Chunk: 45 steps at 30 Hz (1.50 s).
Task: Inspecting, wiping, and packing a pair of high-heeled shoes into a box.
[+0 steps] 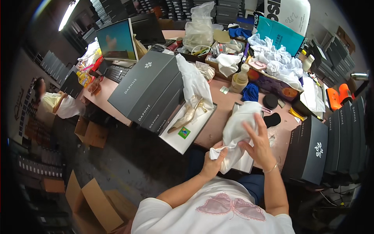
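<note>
A bundle of white tissue paper (pixel 240 124) lies in front of me over a shoe box (pixel 246 164); whatever is inside the wrapping is hidden. My left hand (pixel 213 163) pinches the paper's near, left end between thumb and fingers. At the bundle's right side, my right hand (pixel 260 145) has its fingers spread, with the thumb against or very near the paper. To the left, a pale gold shoe (pixel 184 119) rests in an open white-lined box (pixel 180 143), beside a small green card (pixel 184 133). More tissue paper (pixel 194 84) sticks up from that box's far end.
Dark grey shoe boxes are stacked at left (pixel 142 84) and right (pixel 306 150). A bottle (pixel 239 78), a blue cloth (pixel 250 92) and a box of crumpled paper (pixel 278 58) stand beyond the bundle. An open carton (pixel 97 204) sits on the floor; another person (pixel 54 101) is far left.
</note>
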### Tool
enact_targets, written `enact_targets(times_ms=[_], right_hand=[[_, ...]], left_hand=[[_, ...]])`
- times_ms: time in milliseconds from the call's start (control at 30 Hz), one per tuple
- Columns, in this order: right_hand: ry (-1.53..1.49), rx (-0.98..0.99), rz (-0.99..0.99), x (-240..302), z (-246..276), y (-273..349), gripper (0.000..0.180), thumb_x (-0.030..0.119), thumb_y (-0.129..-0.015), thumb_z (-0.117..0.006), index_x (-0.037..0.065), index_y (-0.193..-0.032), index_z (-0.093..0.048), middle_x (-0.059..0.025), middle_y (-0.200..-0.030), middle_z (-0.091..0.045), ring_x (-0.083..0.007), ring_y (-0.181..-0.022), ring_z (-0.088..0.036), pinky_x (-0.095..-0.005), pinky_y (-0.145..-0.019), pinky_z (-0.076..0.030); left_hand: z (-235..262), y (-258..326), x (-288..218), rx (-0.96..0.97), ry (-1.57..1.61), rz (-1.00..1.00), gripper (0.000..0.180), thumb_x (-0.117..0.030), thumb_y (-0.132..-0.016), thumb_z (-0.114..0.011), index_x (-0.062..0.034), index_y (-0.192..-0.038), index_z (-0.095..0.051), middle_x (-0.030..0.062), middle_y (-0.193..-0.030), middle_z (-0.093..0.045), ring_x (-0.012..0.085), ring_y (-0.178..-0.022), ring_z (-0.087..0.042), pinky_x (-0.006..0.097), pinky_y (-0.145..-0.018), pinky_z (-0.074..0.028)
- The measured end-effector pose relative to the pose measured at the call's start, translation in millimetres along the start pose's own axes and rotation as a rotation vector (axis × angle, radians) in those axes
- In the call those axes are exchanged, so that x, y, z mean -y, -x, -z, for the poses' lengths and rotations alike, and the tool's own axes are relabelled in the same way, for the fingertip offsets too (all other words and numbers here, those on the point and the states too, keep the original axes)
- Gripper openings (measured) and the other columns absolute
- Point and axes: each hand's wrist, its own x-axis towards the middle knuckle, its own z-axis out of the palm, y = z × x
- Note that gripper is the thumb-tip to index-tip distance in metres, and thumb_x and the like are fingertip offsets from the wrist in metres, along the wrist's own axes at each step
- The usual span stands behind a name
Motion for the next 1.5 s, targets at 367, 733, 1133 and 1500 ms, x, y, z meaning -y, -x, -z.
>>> enact_targets(times_ms=[367,733,1133,1500], right_hand=[[-0.884,0.413,-0.485,70,-31,71,0.029,-0.001,-0.079,-0.068,0.000,-0.107,-0.061,-0.0174,-0.113,-0.061,-0.0332,-0.104,-0.060,-0.0388,-0.088,-0.049],[0.030,0.590,0.060,-6,46,28,0.039,0.038,-0.075,-0.074,0.008,-0.093,-0.058,-0.0116,-0.075,-0.062,-0.0324,-0.070,-0.064,-0.0421,-0.063,-0.050],[-0.626,-0.212,-0.921,-121,66,97,0.032,0.031,-0.089,-0.066,-0.001,-0.092,-0.062,0.0023,-0.063,-0.049,-0.0049,-0.049,-0.043,-0.0240,-0.043,-0.034],[-0.442,0.361,-0.420,-93,122,57,0.047,0.036,-0.079,-0.076,-0.004,-0.102,-0.066,-0.0130,-0.081,-0.067,-0.0188,-0.070,-0.063,-0.0304,-0.064,-0.049]], left_hand=[[39,-15,-9,-0.275,0.540,0.176,0.068,-0.055,-0.093,-0.050,-0.0033,-0.137,-0.042,0.0116,-0.130,-0.054,0.0218,-0.116,-0.055,0.035,-0.099,-0.044],[76,0,-41,0.090,0.371,0.385,0.067,-0.057,-0.098,-0.032,0.0026,-0.121,-0.052,0.0184,-0.118,-0.060,0.0274,-0.108,-0.060,0.040,-0.096,-0.048],[-36,-83,-51,0.255,-0.749,-0.658,0.050,-0.049,-0.098,-0.039,-0.0038,-0.094,-0.060,0.0145,-0.102,-0.061,0.0292,-0.107,-0.056,0.049,-0.108,-0.030],[-2,-110,-70,0.367,-0.332,-0.132,0.054,-0.046,-0.098,-0.043,0.0011,-0.118,-0.059,0.0120,-0.106,-0.066,0.0187,-0.089,-0.062,0.031,-0.080,-0.050]])
